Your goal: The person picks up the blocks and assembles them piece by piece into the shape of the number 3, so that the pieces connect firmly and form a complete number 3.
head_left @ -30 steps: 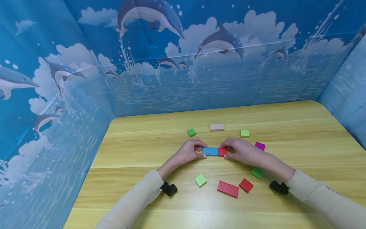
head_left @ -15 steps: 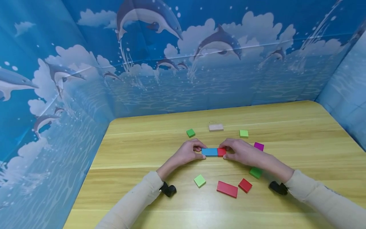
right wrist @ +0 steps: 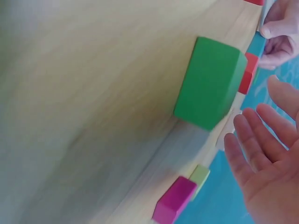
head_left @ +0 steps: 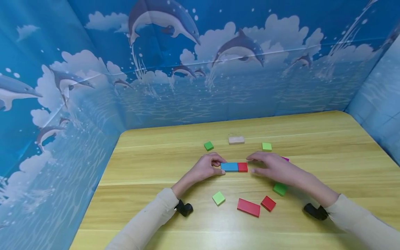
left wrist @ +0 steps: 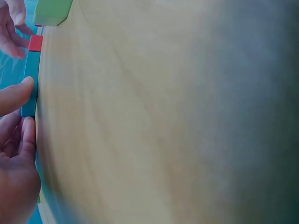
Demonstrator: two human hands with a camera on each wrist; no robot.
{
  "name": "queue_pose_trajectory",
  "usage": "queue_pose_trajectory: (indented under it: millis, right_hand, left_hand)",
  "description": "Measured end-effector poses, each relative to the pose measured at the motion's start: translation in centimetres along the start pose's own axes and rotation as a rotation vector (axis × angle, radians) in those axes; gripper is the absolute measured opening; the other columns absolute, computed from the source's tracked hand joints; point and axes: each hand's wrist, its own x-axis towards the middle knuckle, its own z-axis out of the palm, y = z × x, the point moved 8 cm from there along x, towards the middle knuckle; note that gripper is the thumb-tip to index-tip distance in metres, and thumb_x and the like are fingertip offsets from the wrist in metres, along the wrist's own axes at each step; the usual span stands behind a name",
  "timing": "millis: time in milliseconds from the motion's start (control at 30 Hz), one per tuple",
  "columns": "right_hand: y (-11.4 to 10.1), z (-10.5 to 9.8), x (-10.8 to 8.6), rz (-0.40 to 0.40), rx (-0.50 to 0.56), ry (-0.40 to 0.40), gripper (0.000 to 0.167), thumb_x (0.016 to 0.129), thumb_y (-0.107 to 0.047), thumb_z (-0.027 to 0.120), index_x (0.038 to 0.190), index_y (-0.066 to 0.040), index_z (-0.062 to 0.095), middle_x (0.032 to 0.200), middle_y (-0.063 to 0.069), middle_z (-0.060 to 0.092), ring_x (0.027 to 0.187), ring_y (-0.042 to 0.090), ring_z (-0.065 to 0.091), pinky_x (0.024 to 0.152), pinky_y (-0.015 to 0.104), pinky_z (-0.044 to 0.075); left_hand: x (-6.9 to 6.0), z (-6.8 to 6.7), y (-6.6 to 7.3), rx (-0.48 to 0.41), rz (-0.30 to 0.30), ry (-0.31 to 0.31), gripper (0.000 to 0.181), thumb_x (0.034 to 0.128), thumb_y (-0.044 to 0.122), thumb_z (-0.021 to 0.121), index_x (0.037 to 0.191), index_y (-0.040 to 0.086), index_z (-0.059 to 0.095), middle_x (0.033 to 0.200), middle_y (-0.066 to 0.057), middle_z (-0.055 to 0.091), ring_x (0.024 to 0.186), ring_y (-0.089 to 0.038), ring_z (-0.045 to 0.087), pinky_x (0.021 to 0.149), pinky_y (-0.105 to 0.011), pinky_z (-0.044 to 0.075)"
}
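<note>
A long blue block (head_left: 229, 167) lies end to end with a small red block (head_left: 242, 167) on the table, the two forming one straight strip. My left hand (head_left: 206, 166) pinches the left end of the blue block between thumb and fingers; the left wrist view shows the thumb on one side of the blue block (left wrist: 32, 88). Just right of the red block, my right hand (head_left: 276, 168) is apart from it, holding nothing. In the right wrist view the fingers of the right hand (right wrist: 273, 158) are spread and fairly straight.
Around the strip lie a green block (head_left: 208, 146), a pale wooden block (head_left: 236, 140), lime blocks (head_left: 266, 147) (head_left: 218, 198), a long red block (head_left: 248, 207), a square red block (head_left: 268, 203), another green block (head_left: 280, 189) and a partly hidden purple block (head_left: 285, 159).
My right hand has let go of the small red block and moved a little to the right. The left hand and the strip stay in place.
</note>
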Motion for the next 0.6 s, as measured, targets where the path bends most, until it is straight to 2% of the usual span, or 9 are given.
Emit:
queue_pose_trajectory:
  millis: [200, 267, 333, 433, 600]
  right_hand:
    - [0.6, -1.4, -1.5, 0.012, 0.003, 0.031, 0.043, 0.092, -0.019, 0.072, 0.133, -0.012, 0.06, 0.131, 0.004, 0.059, 0.123, 0.032, 0.053, 0.096, 0.053, 0.046]
    - [1.0, -1.9, -1.9, 0.013, 0.008, 0.044, 0.043, 0.092, -0.017, 0.071, 0.133, -0.013, 0.06, 0.131, 0.003, 0.059, 0.117, 0.029, 0.056, 0.092, 0.05, 0.049]
    - [1.4, -2.2, -2.2, 0.014, 0.011, 0.051, 0.042, 0.092, -0.016, 0.071, 0.133, -0.013, 0.06, 0.13, 0.003, 0.06, 0.104, 0.026, 0.059, 0.085, 0.044, 0.051]
    - [2.1, -2.6, -2.7, 0.011, 0.008, 0.064, 0.041, 0.092, -0.013, 0.071, 0.132, -0.013, 0.061, 0.129, 0.004, 0.06, 0.101, 0.024, 0.059, 0.083, 0.042, 0.052]
    - [3.1, -3.3, -3.8, 0.006, 0.004, 0.088, 0.041, 0.09, -0.011, 0.072, 0.13, -0.011, 0.062, 0.131, 0.008, 0.059, 0.124, 0.035, 0.05, 0.098, 0.056, 0.043]
  left_hand:
    - [-0.1, -0.1, 0.0, 0.001, -0.003, 0.002, 0.029, 0.0813, 0.009, 0.082, 0.109, 0.009, 0.073, 0.103, 0.004, 0.06, 0.089, -0.012, 0.054, 0.08, -0.024, 0.049]
    - [-0.1, -0.1, 0.1, 0.0, -0.003, 0.003, 0.029, 0.0813, 0.009, 0.081, 0.109, 0.009, 0.073, 0.102, 0.004, 0.06, 0.088, -0.012, 0.054, 0.08, -0.023, 0.049]
    - [-0.1, -0.1, 0.1, -0.002, -0.002, 0.002, 0.029, 0.0814, 0.009, 0.081, 0.109, 0.009, 0.073, 0.102, 0.004, 0.06, 0.088, -0.012, 0.054, 0.08, -0.023, 0.049]
    - [-0.1, -0.1, 0.1, -0.007, -0.002, -0.001, 0.029, 0.0817, 0.009, 0.081, 0.109, 0.009, 0.072, 0.102, 0.003, 0.059, 0.088, -0.012, 0.054, 0.079, -0.023, 0.049]
    - [0.0, -0.1, 0.1, -0.014, -0.004, -0.005, 0.029, 0.0818, 0.008, 0.081, 0.11, 0.009, 0.072, 0.102, 0.003, 0.059, 0.088, -0.012, 0.054, 0.08, -0.023, 0.049]
